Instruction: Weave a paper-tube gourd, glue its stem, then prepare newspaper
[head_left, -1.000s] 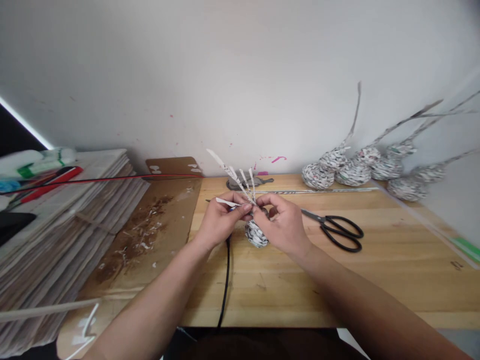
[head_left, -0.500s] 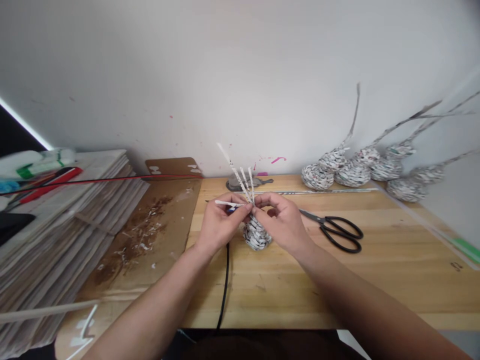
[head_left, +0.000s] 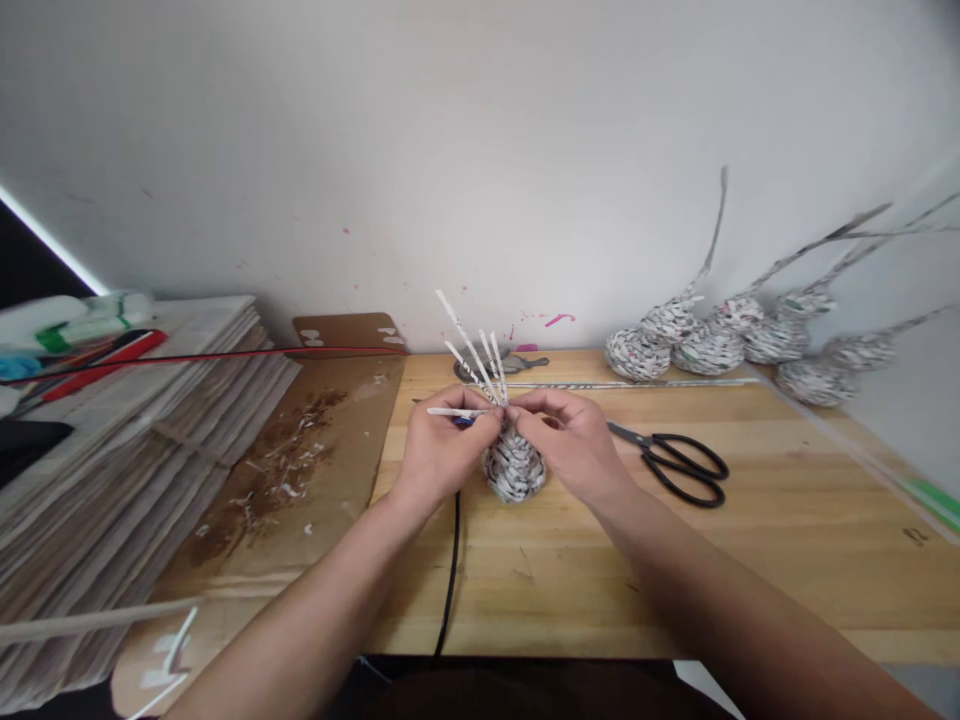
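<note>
A small gourd shape woven from rolled newspaper strips (head_left: 514, 470) is between my hands over the table. Several paper strips (head_left: 472, 345) fan up from its narrow top, and one points out to the left over my left fingers. My left hand (head_left: 448, 440) is closed, thumb and fingers pinching the strips at the neck. My right hand (head_left: 566, 435) is closed in a pinch at the same neck from the other side. The fingertips nearly meet there and hide exactly which strip each one grips. Something blue shows partly behind my left fingers.
Black-handled scissors (head_left: 682, 465) lie right of my right hand. Several finished woven gourds (head_left: 637, 355) with long stems stand by the wall. A long paper rod (head_left: 637, 384) lies behind my hands. Stacked newspapers (head_left: 150, 450) and littered cardboard (head_left: 352, 440) fill the left; a black cable (head_left: 452, 570) crosses the front.
A strip has come up beside the others, leaning left above my left hand. My right fingers have shifted slightly, showing more of the gourd's body.
</note>
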